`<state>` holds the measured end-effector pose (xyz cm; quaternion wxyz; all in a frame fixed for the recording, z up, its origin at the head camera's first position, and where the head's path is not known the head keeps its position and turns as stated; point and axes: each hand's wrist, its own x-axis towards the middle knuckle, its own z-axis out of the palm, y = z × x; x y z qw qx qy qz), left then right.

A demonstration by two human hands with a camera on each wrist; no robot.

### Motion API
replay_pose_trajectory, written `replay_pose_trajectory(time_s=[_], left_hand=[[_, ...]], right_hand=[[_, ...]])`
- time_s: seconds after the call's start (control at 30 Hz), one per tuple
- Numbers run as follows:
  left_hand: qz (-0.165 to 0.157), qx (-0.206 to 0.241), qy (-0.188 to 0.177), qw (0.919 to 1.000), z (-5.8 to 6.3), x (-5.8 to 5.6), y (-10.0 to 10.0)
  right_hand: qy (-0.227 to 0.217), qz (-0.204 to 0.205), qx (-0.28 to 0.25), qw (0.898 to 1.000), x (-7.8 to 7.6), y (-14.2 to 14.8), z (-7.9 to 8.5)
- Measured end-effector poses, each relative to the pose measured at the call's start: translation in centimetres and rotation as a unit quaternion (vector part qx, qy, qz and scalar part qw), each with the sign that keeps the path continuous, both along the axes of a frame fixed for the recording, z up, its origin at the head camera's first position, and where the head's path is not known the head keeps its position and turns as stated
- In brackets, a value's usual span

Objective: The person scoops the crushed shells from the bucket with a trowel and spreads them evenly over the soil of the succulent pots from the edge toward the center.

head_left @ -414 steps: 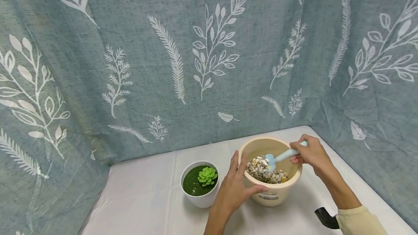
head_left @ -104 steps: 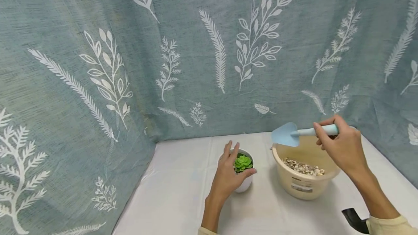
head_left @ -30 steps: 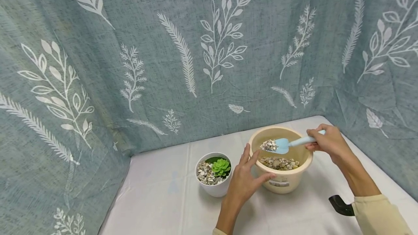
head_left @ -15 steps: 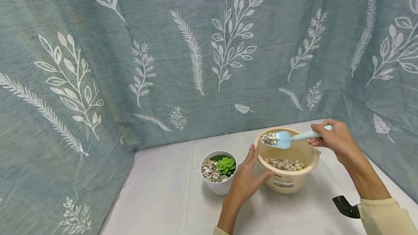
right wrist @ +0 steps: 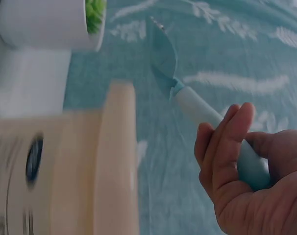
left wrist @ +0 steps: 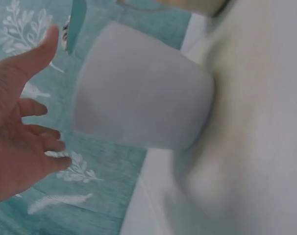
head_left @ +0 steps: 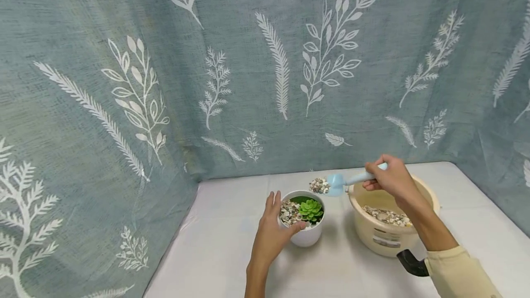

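Observation:
My right hand [head_left: 391, 180] grips the handle of a light blue trowel [head_left: 336, 185]. A heap of small mixed pebbles [head_left: 319, 185] lies on its blade, above and beside the back right rim of a white pot [head_left: 306, 238]. Inside that pot, more pebbles cover the left part around a green succulent [head_left: 310, 209], and dark green shows behind. My left hand [head_left: 269, 233] has its fingers spread at the pot's left side. In the left wrist view the left hand [left wrist: 21, 112] looks apart from the pot [left wrist: 143, 90]. The right wrist view shows fingers wrapped round the trowel handle [right wrist: 200, 107].
A cream bucket [head_left: 383, 238] with pebbles at its bottom stands right of the pot, under my right forearm. A black curved object [head_left: 411, 263] sits by the right sleeve. White cloth [head_left: 223, 243] covers the table, and a leaf-patterned curtain [head_left: 232, 82] hangs behind.
The loaded trowel has moved left from above the bucket to near the pot. My left hand has gone from the bucket's rim to the pot. Earlier, the pot held almost no pebbles.

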<state>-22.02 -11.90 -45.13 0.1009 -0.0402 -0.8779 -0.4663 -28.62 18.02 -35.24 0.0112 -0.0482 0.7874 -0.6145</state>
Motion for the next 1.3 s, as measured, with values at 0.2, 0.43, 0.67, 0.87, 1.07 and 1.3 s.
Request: replay_pose_trajectory(time_s=[0.2, 0.43, 0.67, 0.87, 1.07, 1.3], left_hand=[[-0.031, 0.002, -0.031, 0.999, -1.5, -0.6, 0.5], [-0.031, 0.013, -0.017, 0.9993, -2.0, -0.5, 0.7], [-0.023, 0.011, -0.018, 0.9995, -2.3, -0.6, 0.9], [-0.022, 0.008, -0.017, 0.9996, -2.2, -0.7, 1.0], [-0.012, 0.006, -0.02, 0.9997, -2.4, -0.7, 0.5], [0.001, 0.014, -0.029, 0.9995, -2.6, -0.5, -0.4]], right_hand=[[-0.014, 0.002, 0.03, 0.999, -0.6, -2.8, -0.6], [0.001, 0.008, 0.095, 0.995, -1.0, -5.3, -0.9], [0.069, 0.006, 0.22, 0.973, -0.9, -6.5, 0.5], [0.098, 0.016, 0.272, 0.957, -0.6, -6.4, 1.3], [0.094, 0.015, 0.282, 0.955, -0.1, -5.9, 2.2], [0.099, -0.006, 0.254, 0.962, 1.7, -3.2, 3.4]])
